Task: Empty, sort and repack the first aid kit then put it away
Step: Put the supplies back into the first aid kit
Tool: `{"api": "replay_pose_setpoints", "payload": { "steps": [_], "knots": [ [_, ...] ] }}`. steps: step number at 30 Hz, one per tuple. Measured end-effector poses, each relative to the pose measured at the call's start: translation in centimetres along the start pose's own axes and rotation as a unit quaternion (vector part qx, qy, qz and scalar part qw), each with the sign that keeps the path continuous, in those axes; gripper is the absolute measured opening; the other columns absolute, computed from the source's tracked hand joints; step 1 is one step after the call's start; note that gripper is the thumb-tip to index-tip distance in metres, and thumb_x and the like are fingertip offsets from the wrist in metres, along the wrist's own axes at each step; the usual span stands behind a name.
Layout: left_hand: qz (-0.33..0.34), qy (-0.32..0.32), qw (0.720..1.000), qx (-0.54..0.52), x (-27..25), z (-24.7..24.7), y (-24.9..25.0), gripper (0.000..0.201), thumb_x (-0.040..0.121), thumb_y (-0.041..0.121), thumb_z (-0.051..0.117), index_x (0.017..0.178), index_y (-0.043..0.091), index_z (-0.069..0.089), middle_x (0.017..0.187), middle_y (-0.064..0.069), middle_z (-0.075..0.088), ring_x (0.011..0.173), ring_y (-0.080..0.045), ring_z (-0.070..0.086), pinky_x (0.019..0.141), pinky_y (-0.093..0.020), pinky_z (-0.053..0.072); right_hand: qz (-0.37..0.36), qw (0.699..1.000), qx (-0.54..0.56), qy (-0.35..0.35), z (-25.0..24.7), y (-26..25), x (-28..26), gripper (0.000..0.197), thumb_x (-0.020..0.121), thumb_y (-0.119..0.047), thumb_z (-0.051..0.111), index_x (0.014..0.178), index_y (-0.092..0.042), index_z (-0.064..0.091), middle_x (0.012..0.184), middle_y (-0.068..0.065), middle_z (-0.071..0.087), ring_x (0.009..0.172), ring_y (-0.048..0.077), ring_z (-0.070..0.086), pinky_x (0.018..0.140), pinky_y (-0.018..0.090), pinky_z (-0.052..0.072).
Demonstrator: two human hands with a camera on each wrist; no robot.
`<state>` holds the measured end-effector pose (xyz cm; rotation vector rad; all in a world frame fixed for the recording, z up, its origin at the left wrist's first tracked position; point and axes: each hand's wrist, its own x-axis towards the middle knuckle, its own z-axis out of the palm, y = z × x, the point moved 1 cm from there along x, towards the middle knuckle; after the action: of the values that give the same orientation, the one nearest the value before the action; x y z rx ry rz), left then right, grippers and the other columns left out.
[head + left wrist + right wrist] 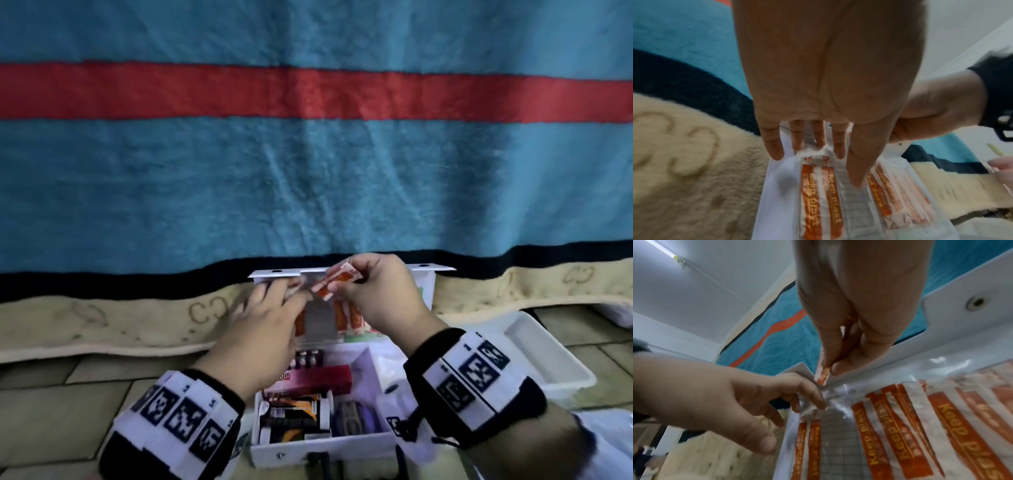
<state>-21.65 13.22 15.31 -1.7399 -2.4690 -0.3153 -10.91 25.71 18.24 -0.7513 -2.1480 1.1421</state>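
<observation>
The white first aid box point(325, 445) lies open on the floor, its lid point(424, 274) upright against the bed. A clear pocket in the lid holds orange plaster strips point(352, 317) point(818, 194) point(900, 434) and a grey gridded sheet point(319, 322) point(838, 451). My right hand point(346, 277) point(828, 369) pinches a few orange plaster strips point(337, 279) point(823, 375) just above the pocket's top edge. My left hand point(274, 298) point(818, 146) point(797, 402) reaches in with straight fingers, whose tips touch the crumpled top of the pocket.
The box base holds a red carton point(325, 375), small vials point(308, 358), a dark bottle point(291, 418) and a purple roll point(356, 418). A white tray point(548, 342) sits on the floor to the right. A blue, red-striped blanket point(308, 171) hangs behind the lid.
</observation>
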Motion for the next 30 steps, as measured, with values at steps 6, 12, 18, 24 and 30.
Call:
{"api": "replay_pose_setpoints", "payload": {
  "steps": [6,12,18,24,30],
  "knots": [
    [-0.004,0.002,0.998,-0.058,-0.3,0.3,-0.7,0.060,0.086,0.011,0.050,0.137,0.040,0.034,0.122,0.013,0.033,0.112,-0.012,0.029,0.100,-0.034,0.037,-0.119,0.973,-0.196,-0.013,1.2,0.1,0.8,0.028,0.073,0.002,0.067,0.089,-0.019,0.074,0.087,-0.001,0.070,0.077,0.007,0.063,0.074,0.018,0.049],
    [-0.002,-0.011,0.994,-0.105,-0.4,-0.4,-1.1,0.058,0.092,0.010,0.046,0.138,0.043,0.035,0.099,0.021,0.024,0.097,-0.001,0.020,0.091,-0.019,0.031,-0.174,0.906,-0.379,-0.078,0.9,-0.2,0.8,0.047,0.078,0.004,0.053,0.113,-0.026,0.061,0.105,0.004,0.068,0.096,0.027,0.063,0.071,0.032,0.050],
    [-0.010,-0.015,0.994,-0.111,-0.4,-0.7,-0.9,0.057,0.091,0.009,0.046,0.137,0.042,0.039,0.100,0.023,0.024,0.099,-0.001,0.022,0.086,-0.014,0.023,-0.153,0.911,-0.354,-0.150,1.0,-0.2,-0.4,0.031,0.088,-0.016,0.045,0.118,-0.023,0.052,0.106,0.007,0.063,0.102,0.026,0.055,0.079,0.030,0.038],
    [0.000,-0.016,0.993,-0.115,-0.5,-0.7,-0.8,0.062,0.084,-0.002,0.044,0.132,0.038,0.049,0.138,0.019,0.031,0.125,-0.009,0.026,0.107,-0.024,0.026,-0.210,0.876,-0.422,-0.104,2.1,-0.5,0.1,0.019,0.080,-0.007,0.061,0.097,-0.015,0.066,0.087,0.007,0.069,0.084,0.027,0.066,0.077,0.030,0.045],
    [0.007,-0.001,0.991,-0.134,-0.6,-0.4,-1.0,0.065,0.085,-0.007,0.042,0.134,0.036,0.045,0.108,0.020,0.034,0.106,-0.006,0.031,0.094,-0.020,0.030,-0.209,0.842,-0.477,-0.141,2.6,-1.1,-0.6,0.029,0.087,-0.009,0.042,0.112,-0.013,0.056,0.106,0.008,0.065,0.105,0.026,0.055,0.094,0.034,0.033]
  ]
}}
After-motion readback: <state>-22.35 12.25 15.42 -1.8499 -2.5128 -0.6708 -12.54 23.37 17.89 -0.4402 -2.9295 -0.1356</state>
